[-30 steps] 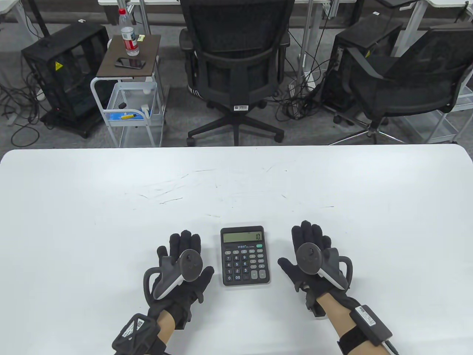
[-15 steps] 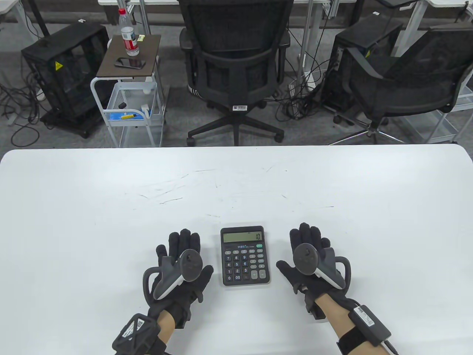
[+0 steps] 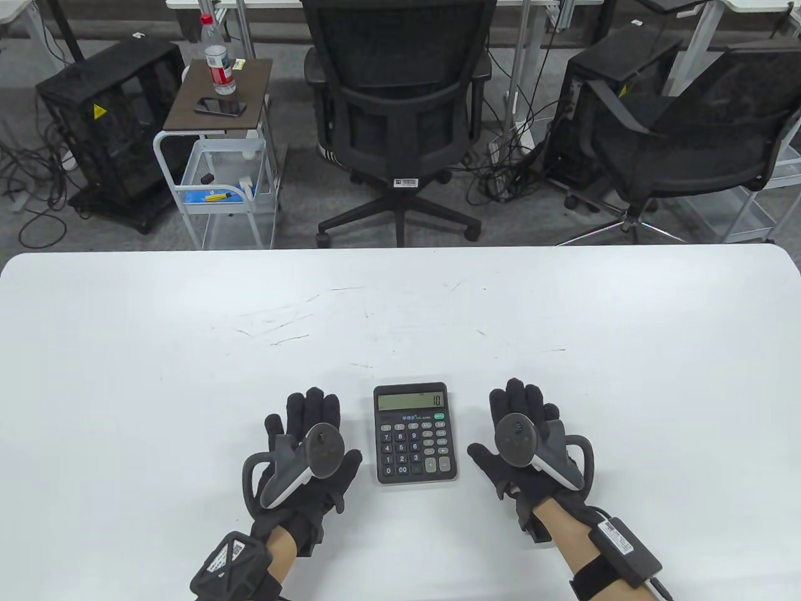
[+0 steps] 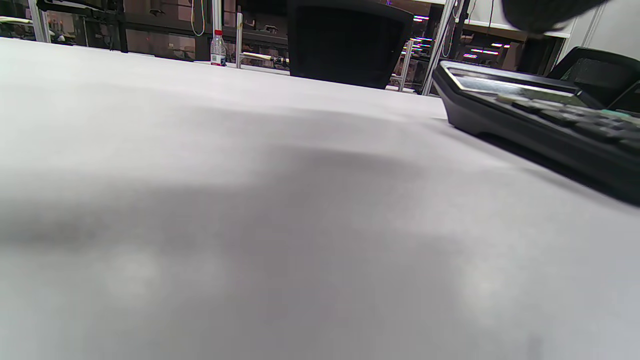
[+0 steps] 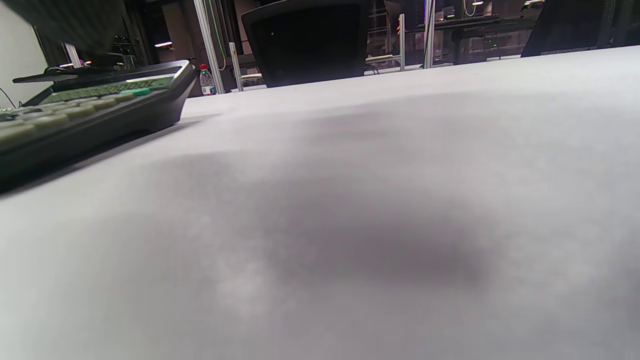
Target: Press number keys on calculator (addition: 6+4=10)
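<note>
A black calculator lies flat near the front middle of the white table. Its display reads 10. My left hand rests flat on the table just left of the calculator, fingers spread, holding nothing. My right hand rests flat just right of it, fingers spread, holding nothing. Neither hand touches the calculator. The calculator shows at the right edge of the left wrist view and at the left edge of the right wrist view.
Behind the table's far edge stand two black office chairs, a small cart with a water bottle and a phone, and black cases with cables on the floor.
My right hand has shifted slightly left and nearer the front edge. The left hand and the calculator have not moved.
</note>
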